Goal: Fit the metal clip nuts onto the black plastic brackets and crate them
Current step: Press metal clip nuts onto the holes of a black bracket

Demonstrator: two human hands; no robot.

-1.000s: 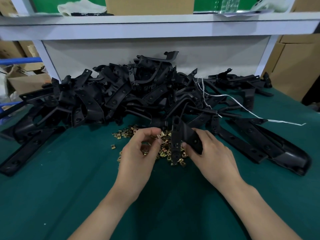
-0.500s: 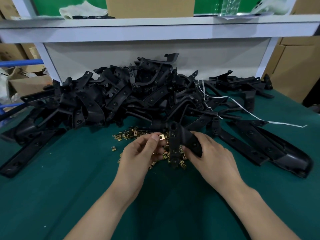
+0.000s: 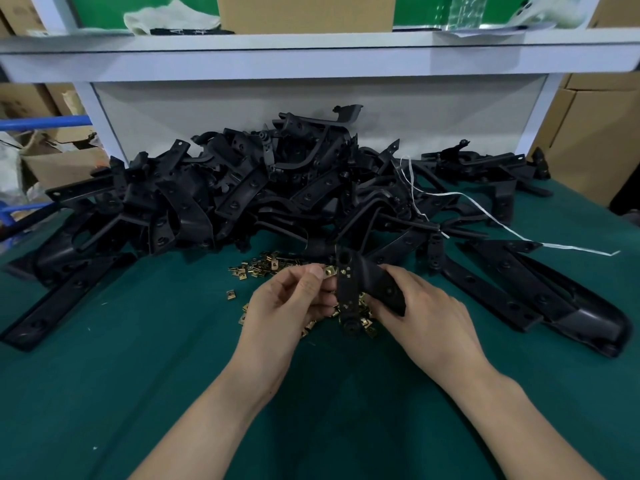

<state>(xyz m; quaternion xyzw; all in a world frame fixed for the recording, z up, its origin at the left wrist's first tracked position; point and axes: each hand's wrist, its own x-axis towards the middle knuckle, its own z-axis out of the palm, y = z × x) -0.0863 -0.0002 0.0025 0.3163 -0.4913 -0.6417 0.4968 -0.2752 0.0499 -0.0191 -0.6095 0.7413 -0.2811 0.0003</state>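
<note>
Brackets (image 3: 242, 202) on green mat (image 3: 104, 393) under shelf (image 3: 311, 53)

Soft, even light falls from above and the green table (image 3: 104, 393) is evenly bright. The left hand (image 3: 287, 306) and right hand (image 3: 426, 313) throw only a faint, diffuse shadow on the cloth beneath them. The pile of brackets (image 3: 242, 202) is so dark that its inner detail is lost. The bracket (image 3: 377, 285) gripped in the right hand shows just a dull grey sheen. The clip nut (image 3: 329, 270) pinched by the left hand glints gold, as do the loose clip nuts (image 3: 263, 266). The shelf (image 3: 311, 53) bows with wide-angle distortion and looks slightly smeared, like the boxes (image 3: 595, 140) at the right edge.
</note>
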